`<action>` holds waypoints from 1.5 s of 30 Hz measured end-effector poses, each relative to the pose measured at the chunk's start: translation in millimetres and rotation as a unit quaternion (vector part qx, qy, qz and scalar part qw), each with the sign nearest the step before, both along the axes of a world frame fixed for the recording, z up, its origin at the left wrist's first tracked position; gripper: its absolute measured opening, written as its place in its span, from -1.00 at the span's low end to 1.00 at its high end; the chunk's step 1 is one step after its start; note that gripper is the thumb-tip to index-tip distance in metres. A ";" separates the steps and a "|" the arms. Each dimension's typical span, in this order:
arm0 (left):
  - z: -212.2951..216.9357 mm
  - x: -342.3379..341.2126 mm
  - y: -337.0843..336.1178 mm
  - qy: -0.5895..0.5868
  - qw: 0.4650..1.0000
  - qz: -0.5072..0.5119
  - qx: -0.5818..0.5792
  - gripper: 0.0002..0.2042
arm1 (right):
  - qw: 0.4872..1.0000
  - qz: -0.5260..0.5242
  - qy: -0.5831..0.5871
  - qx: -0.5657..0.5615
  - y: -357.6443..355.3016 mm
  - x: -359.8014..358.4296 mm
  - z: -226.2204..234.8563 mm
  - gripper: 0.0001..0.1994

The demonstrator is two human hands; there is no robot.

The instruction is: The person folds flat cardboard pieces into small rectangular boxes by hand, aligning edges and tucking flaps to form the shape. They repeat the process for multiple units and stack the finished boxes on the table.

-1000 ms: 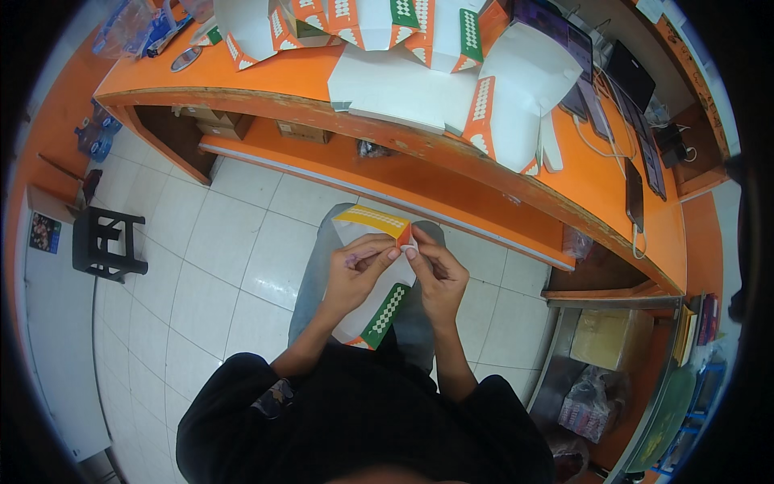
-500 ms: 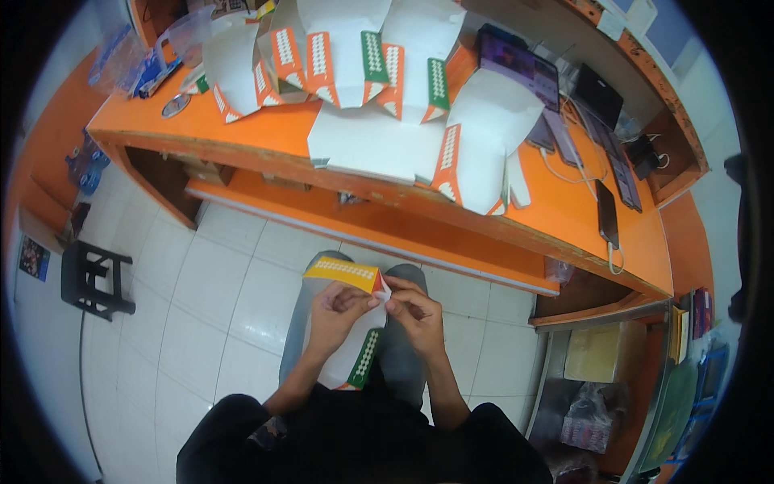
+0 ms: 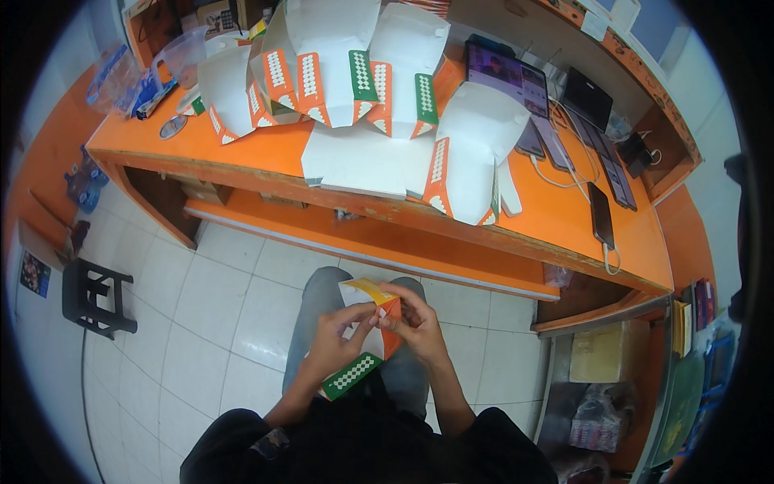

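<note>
Over my lap I hold a partly folded cardboard box [image 3: 353, 376] with a white inside and green, yellow and orange printed sides. My left hand [image 3: 342, 336] has its fingers bent and pinches the box near one corner, thumb pointing to the right. Around the orange side at that same corner, my right hand [image 3: 417, 329] is closed, with its thumb and fingers gripping the panel edge. The two thumbs nearly meet there. Fingers hide part of the corner's flaps.
On the orange desk [image 3: 258, 157] ahead stand several open white boxes [image 3: 330, 77] with orange and green sides. A laptop [image 3: 504, 77], several phones [image 3: 601, 214] and cables lie at its right. A black stool [image 3: 98, 297] stands on the left floor; a shelf with a wrapped package [image 3: 598, 419] is at the right.
The box has turned in my hands: its orange side now shows at the right and the yellow side slants. My right hand has shifted slightly lower and wraps the corner. The view has tilted a little.
</note>
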State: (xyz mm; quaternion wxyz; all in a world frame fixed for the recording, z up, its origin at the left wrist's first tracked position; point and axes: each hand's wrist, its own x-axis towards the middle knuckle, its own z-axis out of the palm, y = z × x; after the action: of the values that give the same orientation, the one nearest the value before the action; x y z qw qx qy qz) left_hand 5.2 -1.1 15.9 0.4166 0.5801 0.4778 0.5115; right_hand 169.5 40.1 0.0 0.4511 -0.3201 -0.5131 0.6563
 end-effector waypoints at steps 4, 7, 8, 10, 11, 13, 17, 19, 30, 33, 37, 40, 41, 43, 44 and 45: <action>4.2 -2.7 1.3 0.056 0.998 -0.027 0.029 -0.79 | 0.999 0.011 -0.008 0.036 2.8 5.5 -7.1 -0.61; 5.4 -2.4 2.8 0.073 0.994 -0.039 0.064 -0.73 | 1.000 0.008 0.005 0.021 4.0 8.0 -10.6 -0.60; 6.0 -1.8 3.5 0.081 0.993 -0.039 0.081 -0.71 | 1.000 0.013 0.009 0.014 4.2 8.3 -10.8 -0.61; 7.9 -0.1 2.6 0.078 0.994 -0.042 0.068 -0.72 | 1.000 0.015 0.020 0.011 4.0 8.3 -10.3 -0.62; 8.9 0.6 1.8 0.074 0.994 -0.045 0.062 -0.73 | 1.000 0.017 0.021 0.004 3.7 8.2 -9.7 -0.62; 9.9 1.4 1.0 0.093 0.994 -0.038 0.045 -0.72 | 0.999 0.019 0.026 -0.002 3.0 7.8 -8.8 -0.62; 4.7 1.8 0.7 0.090 0.995 -0.031 0.045 -0.70 | 0.999 0.022 0.034 -0.008 2.0 6.6 -9.6 -0.62; -1.4 4.0 -0.3 0.078 0.996 -0.040 0.031 -0.73 | 0.999 0.019 0.035 0.006 1.7 5.8 -10.3 -0.62; -16.6 14.2 8.6 -0.278 0.958 0.068 -0.036 -0.71 | 0.991 -0.046 -0.076 0.100 -12.0 -15.1 -6.5 -0.35; -8.4 8.0 12.1 -0.341 0.934 0.036 -0.095 -0.71 | 0.988 -0.068 -0.098 0.095 -17.2 -19.6 -24.8 -0.34; 8.1 1.5 4.9 -0.158 0.979 -0.103 -0.082 -0.82 | 0.983 -0.138 0.015 -0.118 -13.0 -18.4 -52.1 -0.43; 19.1 -18.8 -4.9 0.006 0.999 -0.006 0.041 -0.79 | 0.956 -0.229 0.092 -0.159 -6.1 -11.4 -57.1 -0.46; 19.7 -25.2 -5.0 0.050 0.995 0.047 0.078 -0.74 | 0.952 -0.238 0.096 -0.166 -4.1 -7.7 -54.7 -0.47; 16.4 -35.7 -4.4 0.134 0.970 0.148 0.136 -0.62 | 0.945 -0.252 0.102 -0.180 -1.3 -2.1 -46.1 -0.48; 12.0 -34.9 -7.2 0.105 0.982 0.129 0.088 -0.57 | 0.944 -0.254 0.105 -0.185 0.4 -0.4 -41.1 -0.49; 5.9 -31.9 -8.1 0.064 0.991 0.117 0.024 -0.52 | 0.948 -0.243 0.121 -0.165 1.2 -0.3 -36.5 -0.49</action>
State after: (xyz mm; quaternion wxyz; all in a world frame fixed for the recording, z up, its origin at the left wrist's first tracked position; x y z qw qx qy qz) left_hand -26.7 -9.2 21.8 0.3084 0.5613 0.5557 0.5302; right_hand 169.2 41.2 -36.5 0.5963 -0.4240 -0.2455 0.6359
